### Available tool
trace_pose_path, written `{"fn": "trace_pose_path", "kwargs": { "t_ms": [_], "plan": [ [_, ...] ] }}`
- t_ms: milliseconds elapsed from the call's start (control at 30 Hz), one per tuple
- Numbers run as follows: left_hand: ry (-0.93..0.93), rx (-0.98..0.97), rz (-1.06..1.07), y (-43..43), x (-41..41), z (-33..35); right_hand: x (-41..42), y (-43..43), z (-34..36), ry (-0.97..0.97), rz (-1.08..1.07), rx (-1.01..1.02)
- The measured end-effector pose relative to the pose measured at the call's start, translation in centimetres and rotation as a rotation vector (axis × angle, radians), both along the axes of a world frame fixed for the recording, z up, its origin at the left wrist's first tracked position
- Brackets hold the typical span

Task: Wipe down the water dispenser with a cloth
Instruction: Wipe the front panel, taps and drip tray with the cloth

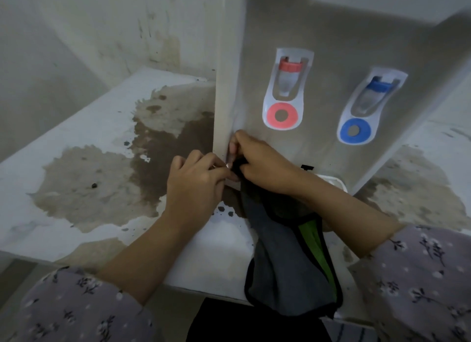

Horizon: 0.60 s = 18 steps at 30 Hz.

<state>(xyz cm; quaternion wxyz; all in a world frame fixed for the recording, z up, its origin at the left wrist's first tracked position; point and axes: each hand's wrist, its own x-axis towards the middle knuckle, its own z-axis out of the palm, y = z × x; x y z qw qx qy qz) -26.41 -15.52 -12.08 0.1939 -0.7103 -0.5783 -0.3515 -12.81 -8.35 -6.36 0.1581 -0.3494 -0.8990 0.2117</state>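
A white tabletop water dispenser (318,31) stands on a stained counter, with a red tap (285,87) and a blue tap (364,104) on its recessed front. A grey cloth (285,260) with black edging and a green inner side hangs down from my hands at the dispenser's lower left corner. My right hand (265,163) grips the cloth's top end against that corner. My left hand (196,181) sits just left of it, fingers curled, pinching the same end of the cloth.
The white counter (76,143) carries large brown stains on both sides of the dispenser. A stained wall (89,31) rises behind and to the left. The drip tray (334,181) shows below the taps, partly hidden by my right forearm.
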Motion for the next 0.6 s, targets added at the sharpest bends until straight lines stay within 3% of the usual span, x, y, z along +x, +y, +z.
{"fn": "trace_pose_path", "kwargs": {
  "t_ms": [100, 300, 600],
  "plan": [
    [-0.005, 0.003, -0.008, -0.2, -0.1, 0.0, 0.2, -0.3, -0.5, 0.111, -0.07, 0.068],
    [0.046, -0.062, 0.039, -0.6, -0.1, -0.1, 0.5, -0.5, -0.7, -0.023, -0.199, 0.501],
    [0.085, -0.131, 0.031, -0.9, 0.2, 0.2, 0.7, 0.6, -0.6, -0.238, 0.005, 0.564]
  ]
}}
